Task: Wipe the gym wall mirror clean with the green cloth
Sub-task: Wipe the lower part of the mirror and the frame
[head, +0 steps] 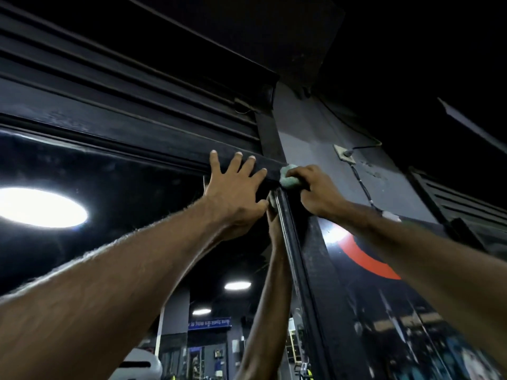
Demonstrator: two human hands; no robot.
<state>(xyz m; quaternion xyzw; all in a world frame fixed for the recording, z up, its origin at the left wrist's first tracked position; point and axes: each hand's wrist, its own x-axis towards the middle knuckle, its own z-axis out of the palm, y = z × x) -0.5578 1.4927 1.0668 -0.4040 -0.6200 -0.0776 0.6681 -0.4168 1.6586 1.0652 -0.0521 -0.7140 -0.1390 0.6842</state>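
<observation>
The wall mirror (115,187) fills the left and lower middle of the head view and reflects ceiling lights and the gym. My left hand (233,190) is raised with fingers spread and straight, and it presses flat on the mirror's dark top frame (137,141). My right hand (315,190) grips the bunched green cloth (288,176) at the mirror's top right corner, against the frame's edge. A reflection of my right arm runs up the glass below that corner. Most of the cloth is hidden inside my fingers.
A dark vertical frame strip (299,256) borders the mirror on the right. Beside it stands a grey pillar (315,138) with a socket plate (344,153) and a cable running down. A glossy poster with a red shape (367,256) covers the lower pillar. A rolled shutter box (109,64) hangs above.
</observation>
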